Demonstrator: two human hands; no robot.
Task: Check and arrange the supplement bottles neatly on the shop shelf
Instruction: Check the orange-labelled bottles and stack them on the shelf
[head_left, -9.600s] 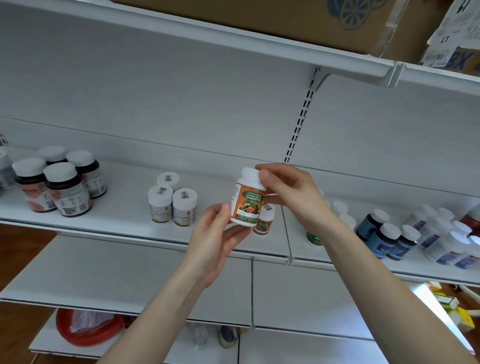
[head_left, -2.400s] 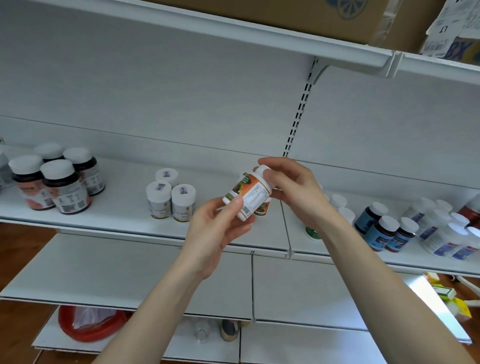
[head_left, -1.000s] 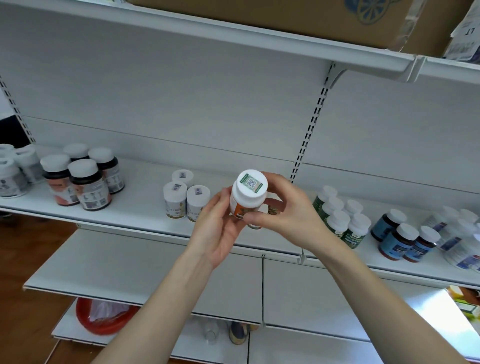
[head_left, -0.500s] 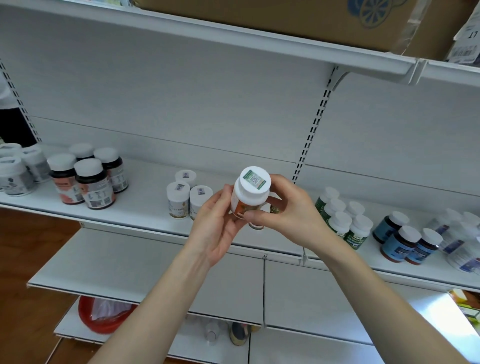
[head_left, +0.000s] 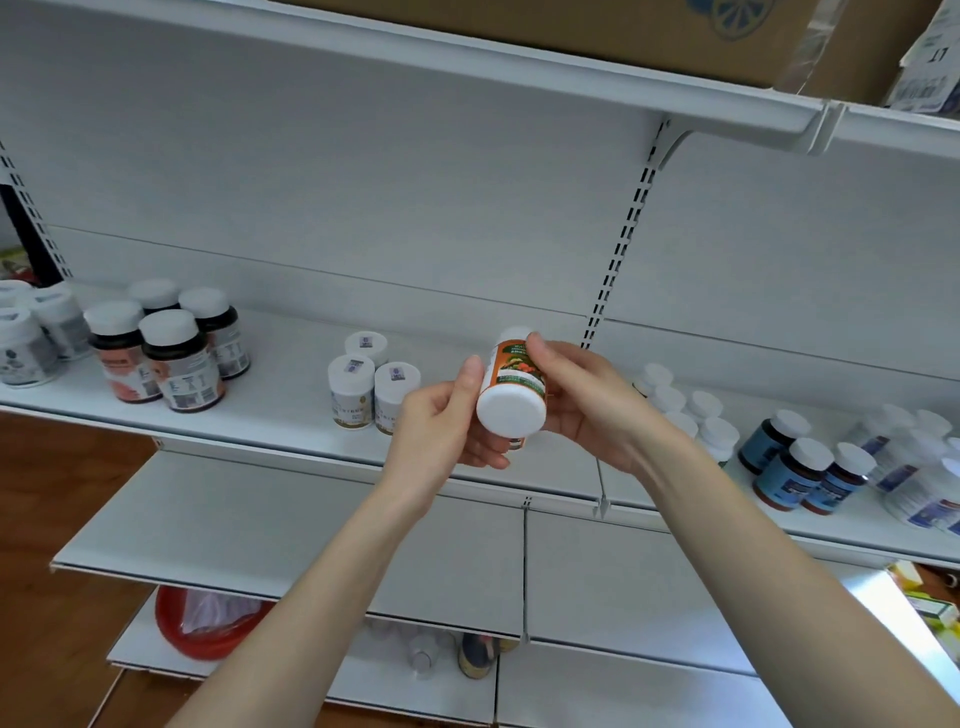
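Far left on the shelf: far-left white bottles, then four dark white-capped bottles packed close. Bare shelf between those and three small white bottles, just left of the hands. Left hand with thumb straight along the orange-label bottle, fingers curled beneath it. Bottle held in the air before the shelf's front edge, tipped with a plain white end toward the camera; half a second ago showed the stickered cap instead. Right hand curled round its right side, one fingertip on the label. Further right: plain white-capped bottles, blue-label bottles, far-right white bottles at the frame's edge. Open shelf behind the hands, back to the wall.
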